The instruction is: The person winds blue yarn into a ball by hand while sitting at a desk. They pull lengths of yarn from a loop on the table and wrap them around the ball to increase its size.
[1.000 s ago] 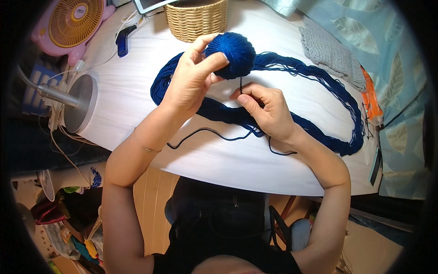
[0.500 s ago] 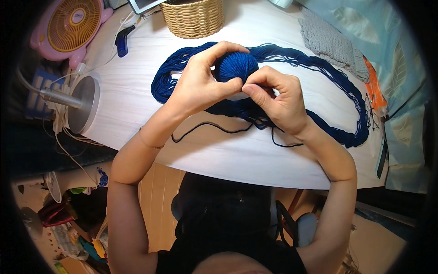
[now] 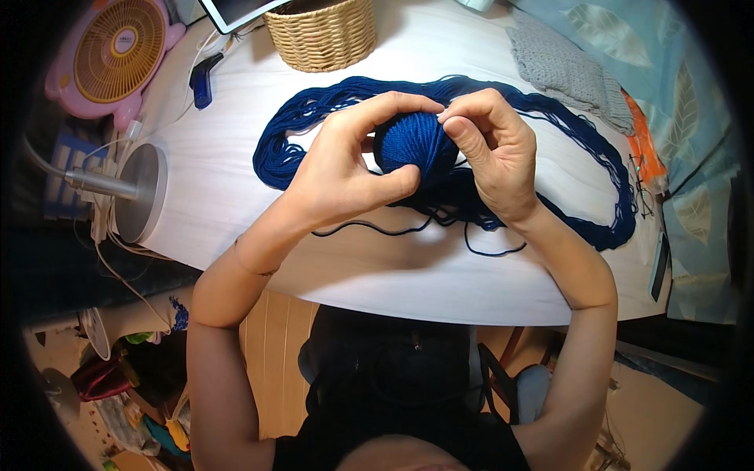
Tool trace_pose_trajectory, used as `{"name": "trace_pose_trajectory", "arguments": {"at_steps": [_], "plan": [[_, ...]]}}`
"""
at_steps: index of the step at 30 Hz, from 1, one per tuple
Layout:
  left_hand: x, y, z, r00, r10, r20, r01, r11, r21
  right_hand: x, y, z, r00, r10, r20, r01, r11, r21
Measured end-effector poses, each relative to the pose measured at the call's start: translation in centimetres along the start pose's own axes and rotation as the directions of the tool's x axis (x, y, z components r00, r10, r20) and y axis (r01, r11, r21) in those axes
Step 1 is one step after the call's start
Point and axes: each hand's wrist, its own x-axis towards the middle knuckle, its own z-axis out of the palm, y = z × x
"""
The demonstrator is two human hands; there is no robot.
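My left hand (image 3: 345,169) grips a ball of dark blue yarn (image 3: 414,141) above the white table (image 3: 377,275), thumb below and fingers over the top. My right hand (image 3: 495,149) sits against the right side of the ball, its fingertips pinching the strand at the top. Under both hands a big loose loop of the same blue yarn (image 3: 597,212) spreads across the table. A loose strand (image 3: 377,231) curls near the front edge.
A woven basket (image 3: 322,35) stands at the back, with a tablet behind it. A pink and orange fan (image 3: 110,55) and a metal lamp base (image 3: 141,188) are at the left. A grey knitted piece (image 3: 569,71), an orange tool and glasses lie at the right.
Both hands have come together around the ball. The right hand rose from the table to the ball's right side, and the ball dropped lower and nearer to me.
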Motion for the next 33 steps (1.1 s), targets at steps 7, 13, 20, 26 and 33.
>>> {"name": "trace_pose_trajectory", "arguments": {"at_steps": [7, 13, 20, 26, 33], "plan": [[0.0, 0.6, -0.3, 0.994, 0.032, 0.106, -0.039, 0.997, 0.066, 0.2, -0.2, -0.2, 0.998, 0.056, -0.014, -0.055, 0.996, 0.066], [0.4, -0.1, -0.2, 0.962, 0.239, 0.133, -0.249, 0.966, 0.067, 0.5, 0.8, -0.2, 0.986, 0.169, -0.01, -0.161, 0.954, 0.253], [0.2, 0.7, -0.4, 0.976, 0.128, 0.177, -0.152, 0.98, 0.127, 0.2, 3.8, 0.0, 0.956, 0.292, 0.032, -0.282, 0.88, 0.383], [-0.5, -0.4, -3.7, 0.954, -0.266, 0.136, 0.283, 0.658, -0.698, -0.5, 4.7, 0.2, 0.937, 0.31, 0.16, -0.337, 0.922, 0.19], [-7.1, 2.3, -19.6, 0.453, -0.421, -0.786, -0.399, 0.692, -0.601, -1.0, 5.0, 0.3, 0.932, 0.254, 0.259, -0.27, 0.962, 0.028]]}}
